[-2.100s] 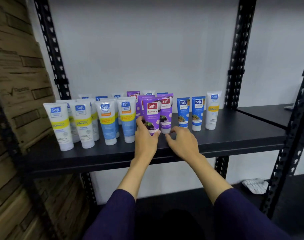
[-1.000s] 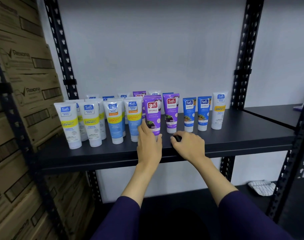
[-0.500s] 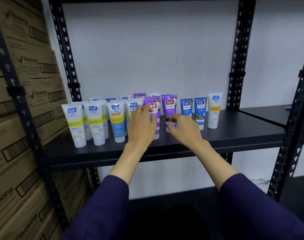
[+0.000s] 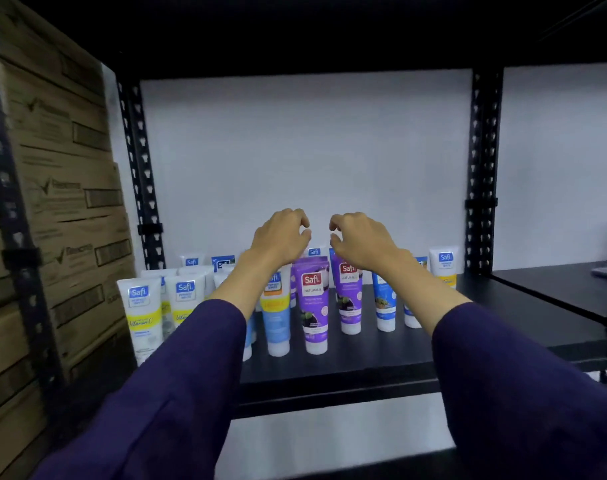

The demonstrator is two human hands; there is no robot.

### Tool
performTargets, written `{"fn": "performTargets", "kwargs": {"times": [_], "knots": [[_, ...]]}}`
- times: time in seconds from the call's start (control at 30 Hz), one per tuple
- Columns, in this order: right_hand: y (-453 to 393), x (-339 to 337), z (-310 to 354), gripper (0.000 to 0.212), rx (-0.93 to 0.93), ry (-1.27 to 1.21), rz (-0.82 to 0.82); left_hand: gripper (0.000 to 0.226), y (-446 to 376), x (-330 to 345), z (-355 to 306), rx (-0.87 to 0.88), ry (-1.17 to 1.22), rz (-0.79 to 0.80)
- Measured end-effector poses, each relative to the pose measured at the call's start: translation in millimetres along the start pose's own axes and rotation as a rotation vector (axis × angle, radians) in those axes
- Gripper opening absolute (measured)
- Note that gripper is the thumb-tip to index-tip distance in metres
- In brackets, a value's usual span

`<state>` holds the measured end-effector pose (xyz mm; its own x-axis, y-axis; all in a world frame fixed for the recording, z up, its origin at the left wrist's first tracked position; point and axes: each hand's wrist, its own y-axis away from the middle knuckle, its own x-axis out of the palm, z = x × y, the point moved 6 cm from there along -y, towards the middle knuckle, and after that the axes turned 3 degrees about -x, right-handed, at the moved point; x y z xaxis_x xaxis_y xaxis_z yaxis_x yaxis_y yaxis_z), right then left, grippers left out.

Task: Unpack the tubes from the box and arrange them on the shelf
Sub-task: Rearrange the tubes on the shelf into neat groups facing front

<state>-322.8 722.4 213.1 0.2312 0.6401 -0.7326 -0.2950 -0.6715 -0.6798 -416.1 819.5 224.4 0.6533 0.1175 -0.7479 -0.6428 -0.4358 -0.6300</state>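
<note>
A: Where were the tubes just then?

B: Standing cap-down in rows on the black shelf (image 4: 381, 351). Taking the front purple tube (image 4: 314, 306) as the mark: a second purple tube (image 4: 347, 296) stood just behind it to the right, blue ones beyond that, and a white tube (image 4: 445, 268) at the far right end. To its left stood a blue-and-white tube (image 4: 276, 317), then white vitamin C tubes (image 4: 139, 313) out to the left end.

A: And the hands?

B: Both were raised above and behind that purple tube, close together but not touching. The left hand (image 4: 281, 237) and right hand (image 4: 361, 240) had their fingers curled inward, and I saw nothing gripped in either.

A: Which step was that?

B: Arranging, I'd judge, with the reach aimed at the back row. No open box of tubes showed, only stacked cartons (image 4: 53, 202) well to the left.

A: What would the next move need?

B: Reaching down over the front row without tipping it, since the tubes stood packed close
</note>
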Motion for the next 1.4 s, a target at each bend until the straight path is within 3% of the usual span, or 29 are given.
{"fn": "performTargets", "kwargs": {"times": [0.33,0.5,0.7,0.77,0.8,0.87,0.97,1.17,1.3,1.4], "knots": [[-77,77,-54,0.05,0.062,-0.02,0.407,0.043,-95,81,16,-0.018,0.029,0.354],[-96,108,-73,0.055,0.069,0.033,0.598,0.055,-119,117,25,-0.046,-0.1,0.503],[-98,133,-82,0.043,0.063,0.038,0.678,0.041,-124,141,28,0.006,-0.214,0.603],[-97,139,-86,0.017,0.067,0.06,0.68,0.038,-125,142,28,0.023,-0.192,0.59],[-96,139,-86,0.012,0.064,0.063,0.665,0.034,-126,141,28,0.032,-0.173,0.579],[-94,139,-87,0.034,0.075,0.07,0.645,0.028,-129,137,26,0.048,-0.143,0.554],[-93,123,-84,0.027,0.084,0.062,0.563,0.021,-131,126,20,0.077,-0.118,0.492],[-99,37,-71,0.006,0.067,0.038,0.162,0.017,-143,58,4,0.118,0.017,0.153],[-92,-25,-63,0.01,0.115,0.012,-0.094,0.03,-139,-7,-15,0.119,0.114,-0.113],[-79,-63,-55,0.022,0.119,-0.159,-0.228,0.026,-124,-47,-30,0.12,0.28,-0.23]]}}
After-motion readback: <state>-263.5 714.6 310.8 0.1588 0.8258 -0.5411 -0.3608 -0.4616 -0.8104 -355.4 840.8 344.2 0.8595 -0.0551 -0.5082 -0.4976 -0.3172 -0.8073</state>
